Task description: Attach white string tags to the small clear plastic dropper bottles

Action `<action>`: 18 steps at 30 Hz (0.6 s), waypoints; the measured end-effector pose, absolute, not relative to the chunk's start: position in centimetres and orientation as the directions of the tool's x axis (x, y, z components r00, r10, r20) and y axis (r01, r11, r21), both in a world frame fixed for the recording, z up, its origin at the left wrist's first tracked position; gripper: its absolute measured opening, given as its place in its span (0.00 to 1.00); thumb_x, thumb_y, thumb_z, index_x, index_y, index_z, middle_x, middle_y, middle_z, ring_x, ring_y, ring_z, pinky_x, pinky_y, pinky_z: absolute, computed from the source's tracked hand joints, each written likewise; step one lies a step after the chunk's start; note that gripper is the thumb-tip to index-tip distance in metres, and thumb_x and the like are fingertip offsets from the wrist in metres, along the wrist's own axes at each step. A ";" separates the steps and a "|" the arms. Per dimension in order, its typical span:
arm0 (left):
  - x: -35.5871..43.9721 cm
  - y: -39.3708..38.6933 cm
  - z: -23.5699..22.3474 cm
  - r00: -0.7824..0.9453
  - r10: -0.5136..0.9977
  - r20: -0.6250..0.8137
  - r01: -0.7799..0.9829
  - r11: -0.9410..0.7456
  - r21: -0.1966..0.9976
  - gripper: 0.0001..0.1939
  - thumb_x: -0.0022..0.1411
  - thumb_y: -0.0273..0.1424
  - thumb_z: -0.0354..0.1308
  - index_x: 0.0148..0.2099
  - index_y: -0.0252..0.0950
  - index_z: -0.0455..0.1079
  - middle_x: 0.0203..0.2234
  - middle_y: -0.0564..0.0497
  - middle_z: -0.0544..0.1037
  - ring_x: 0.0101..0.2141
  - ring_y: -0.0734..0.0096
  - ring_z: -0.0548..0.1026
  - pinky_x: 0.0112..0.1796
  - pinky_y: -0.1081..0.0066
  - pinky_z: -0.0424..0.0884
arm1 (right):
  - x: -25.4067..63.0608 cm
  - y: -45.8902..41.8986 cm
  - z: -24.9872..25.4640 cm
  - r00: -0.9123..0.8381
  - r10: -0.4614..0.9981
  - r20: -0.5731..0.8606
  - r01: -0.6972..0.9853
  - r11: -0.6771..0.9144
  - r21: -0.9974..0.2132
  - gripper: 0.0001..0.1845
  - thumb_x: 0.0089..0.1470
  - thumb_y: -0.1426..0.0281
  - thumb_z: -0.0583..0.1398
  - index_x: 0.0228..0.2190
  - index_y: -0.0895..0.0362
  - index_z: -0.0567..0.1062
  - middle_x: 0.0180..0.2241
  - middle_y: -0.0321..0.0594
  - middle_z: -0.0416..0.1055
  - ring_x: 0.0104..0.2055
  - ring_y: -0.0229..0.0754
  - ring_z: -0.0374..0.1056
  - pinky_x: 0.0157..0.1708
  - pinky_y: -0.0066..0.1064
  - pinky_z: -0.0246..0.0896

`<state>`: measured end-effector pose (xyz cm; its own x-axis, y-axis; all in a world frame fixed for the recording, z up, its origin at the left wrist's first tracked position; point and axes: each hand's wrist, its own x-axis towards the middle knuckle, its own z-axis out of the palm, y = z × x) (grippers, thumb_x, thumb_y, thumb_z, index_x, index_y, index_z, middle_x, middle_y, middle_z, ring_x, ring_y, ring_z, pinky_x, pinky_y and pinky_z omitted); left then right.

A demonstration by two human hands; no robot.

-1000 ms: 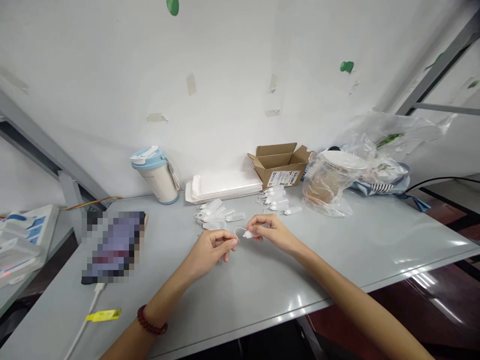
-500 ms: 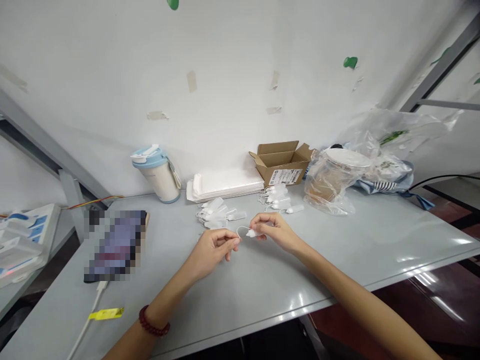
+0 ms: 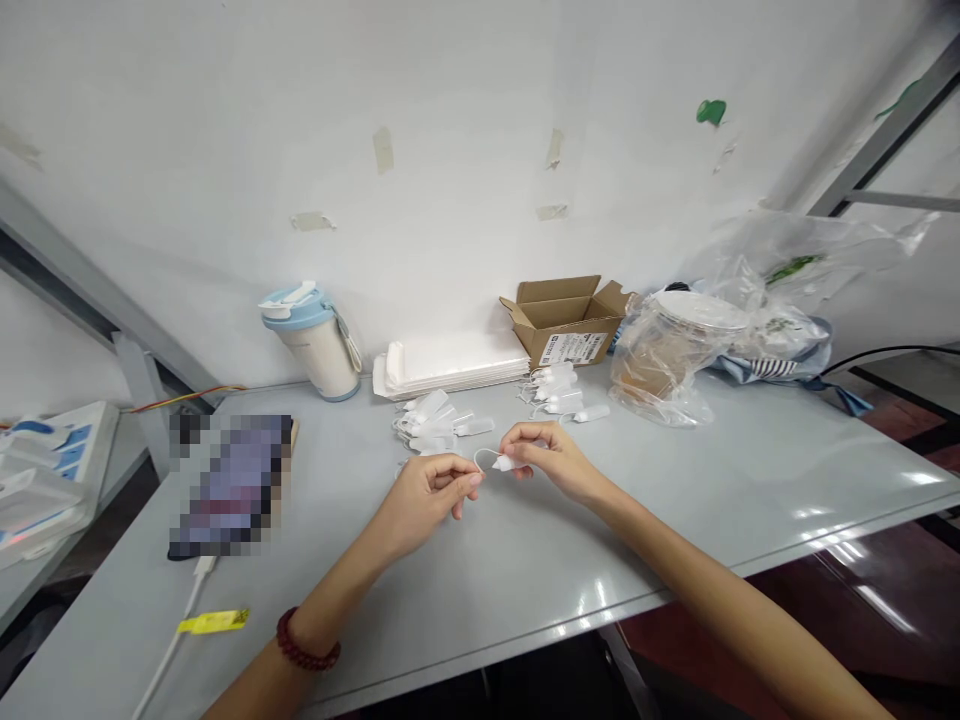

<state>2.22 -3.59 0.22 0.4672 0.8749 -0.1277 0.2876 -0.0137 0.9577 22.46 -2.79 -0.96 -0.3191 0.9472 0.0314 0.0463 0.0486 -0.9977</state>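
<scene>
My right hand is closed round a small dropper bottle, its white pointed tip facing left. Most of the bottle is hidden by the fingers. A thin white strap arches from it to my left hand, which pinches the strap's end between thumb and forefinger; whatever sits at that end is covered. Just behind the hands lie two loose groups of similar translucent bottles with white tips and straps, a left group and a right group.
Along the wall stand a cream and blue tumbler, a stack of flat white boxes, an open cardboard box and a plastic-bagged container. A phone with a white cable lies left on the grey table.
The camera view has shifted slightly. Both hands keep the same hold on the dropper bottle and its strap, with hardly any movement.
</scene>
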 end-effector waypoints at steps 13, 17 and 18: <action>2.2 -3.7 0.2 0.464 0.875 -0.137 0.309 -0.014 0.951 0.12 0.57 0.38 0.56 0.33 0.34 0.72 0.23 0.53 0.73 0.21 0.77 0.66 0.24 0.74 0.63 | 22.3 -2.9 -0.8 -0.311 0.950 0.019 0.058 0.039 -0.998 0.09 0.48 0.67 0.60 0.22 0.59 0.72 0.21 0.34 0.66 0.21 0.32 0.62 0.25 0.27 0.57; 2.3 -3.7 0.3 0.462 0.876 -0.136 0.313 -0.017 0.950 0.12 0.57 0.38 0.55 0.32 0.35 0.72 0.23 0.53 0.73 0.21 0.77 0.66 0.24 0.74 0.63 | 22.4 -2.9 -0.9 -0.311 0.950 0.021 0.072 0.046 -0.996 0.09 0.48 0.67 0.59 0.22 0.59 0.72 0.21 0.33 0.66 0.22 0.32 0.62 0.26 0.27 0.57; 2.3 -3.7 0.3 0.460 0.877 -0.138 0.316 -0.016 0.949 0.12 0.57 0.39 0.55 0.31 0.34 0.72 0.23 0.53 0.73 0.20 0.77 0.66 0.24 0.74 0.64 | 22.4 -2.8 -0.9 -0.312 0.950 0.023 0.079 0.050 -0.996 0.09 0.48 0.67 0.59 0.22 0.59 0.72 0.21 0.33 0.66 0.22 0.32 0.62 0.26 0.27 0.57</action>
<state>2.26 -3.73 0.27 0.4597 0.8773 -0.1377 0.3156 -0.0165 0.9488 22.38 -2.84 -0.87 -0.3121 0.9498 0.0226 0.0789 0.0497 -0.9956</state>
